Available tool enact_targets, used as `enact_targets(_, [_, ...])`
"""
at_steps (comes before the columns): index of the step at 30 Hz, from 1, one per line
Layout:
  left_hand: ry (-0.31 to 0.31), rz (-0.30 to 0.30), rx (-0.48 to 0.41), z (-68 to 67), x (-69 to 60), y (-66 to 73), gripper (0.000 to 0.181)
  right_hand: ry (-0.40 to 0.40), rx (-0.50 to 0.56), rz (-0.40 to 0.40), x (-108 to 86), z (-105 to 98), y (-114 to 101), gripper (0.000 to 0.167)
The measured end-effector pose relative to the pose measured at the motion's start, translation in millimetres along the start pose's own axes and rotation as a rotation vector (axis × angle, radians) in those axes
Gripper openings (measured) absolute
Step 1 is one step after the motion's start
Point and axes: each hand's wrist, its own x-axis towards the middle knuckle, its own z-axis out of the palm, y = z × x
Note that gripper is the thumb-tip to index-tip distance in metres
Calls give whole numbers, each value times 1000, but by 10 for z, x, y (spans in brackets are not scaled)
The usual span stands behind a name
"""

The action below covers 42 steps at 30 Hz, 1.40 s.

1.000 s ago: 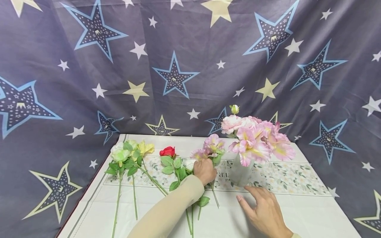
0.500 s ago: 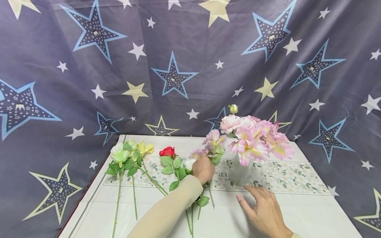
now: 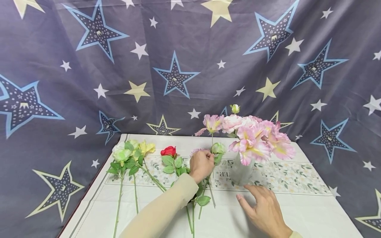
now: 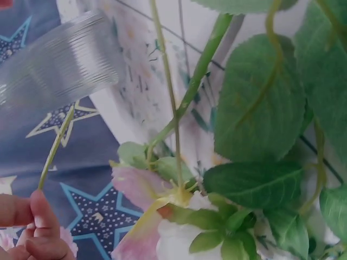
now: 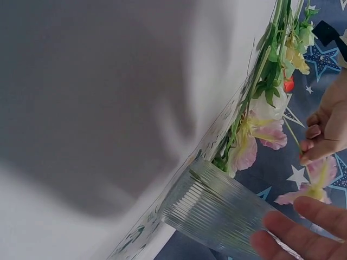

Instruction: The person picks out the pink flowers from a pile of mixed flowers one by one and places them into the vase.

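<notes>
The left hand (image 3: pixel 201 165) pinches a pink flower (image 3: pixel 213 123) by the stem, its bloom toward 12 o'clock and the vase (image 3: pixel 240 172) at 3; the right hand (image 3: pixel 265 210), free, fingers spread, is near the vase's 5 o'clock.

- Place type: indoor table station, dressed like a home or small studio corner; from where I stand, which of the two cannot be determined.
- Backdrop: star-print curtain (image 3: pixel 184 36), dark grey-purple with white, yellow and blue-outlined stars. It hangs in soft folds beyond the far edge and both side edges of the tabletop (image 3: pixel 309 215).
- Surface: tabletop covered in white, with a floral band (image 3: pixel 291 178) running across, nearer the far edge.
- Decor: glass vase (image 3: pixel 240 173) right of centre; loose flowers (image 3: pixel 121 154) toward the left edge.
</notes>
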Motion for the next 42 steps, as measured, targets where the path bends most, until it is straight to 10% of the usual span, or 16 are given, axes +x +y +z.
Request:
enact_targets(17, [190, 137, -87, -281, -29, -70, 15, -9, -1, -11, 27, 7, -30, 34])
enact_targets(27, [328, 341, -116, -415, -141, -54, 15, 7, 9, -45, 57, 20, -56, 33])
enact_targets(42, [374, 573, -190, -633, -328, 91, 6, 46, 70, -99, 157, 0, -142, 30])
